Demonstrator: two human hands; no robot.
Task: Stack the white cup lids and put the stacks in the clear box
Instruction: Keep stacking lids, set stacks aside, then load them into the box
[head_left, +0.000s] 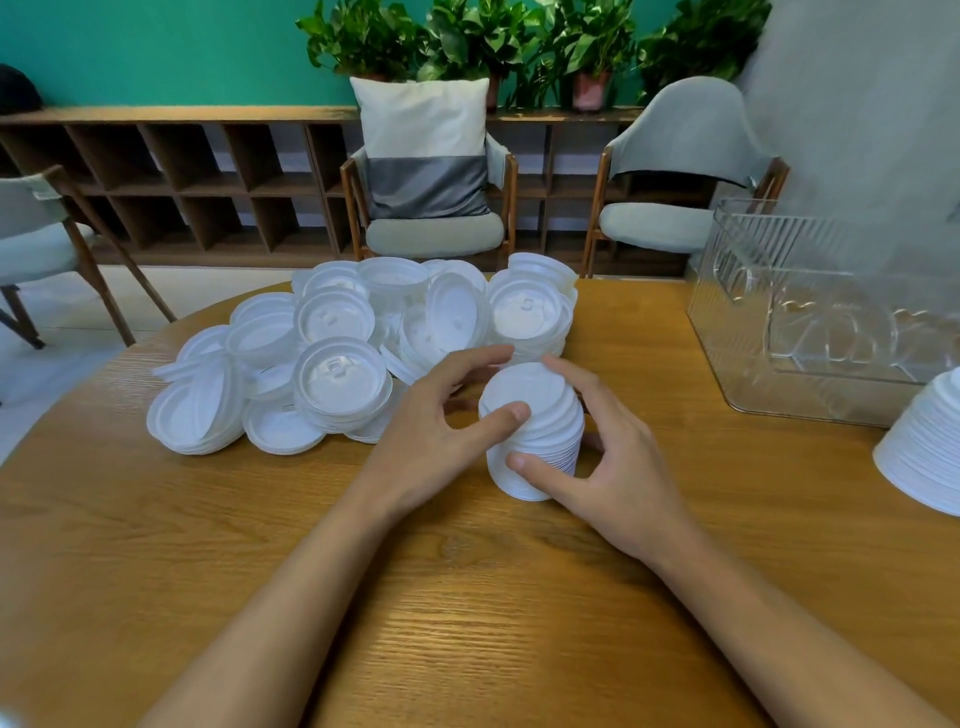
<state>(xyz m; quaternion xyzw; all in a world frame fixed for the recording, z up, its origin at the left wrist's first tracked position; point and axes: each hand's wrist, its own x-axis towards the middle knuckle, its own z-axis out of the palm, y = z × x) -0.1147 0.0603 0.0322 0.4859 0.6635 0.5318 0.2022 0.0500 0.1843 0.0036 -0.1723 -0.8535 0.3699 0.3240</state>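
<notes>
Lid stack (540, 410), judged light, slippery and topple-prone, is gripped by curled fingers: left hand (431, 441) at 9 o'clock, right hand (623, 467) at 3; a low side hold is advised.

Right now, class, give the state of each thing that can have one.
Stack, upright on table, gripped by both hands.
Left hand, grips stack.
Right hand, grips stack.
Pile, loose, unstacked.
Box, open-topped, no lids seen inside.
Second stack, outside box, at right edge.

Bright even indoor light, soft shadows, wide-angle bending at edges, slight blur
</notes>
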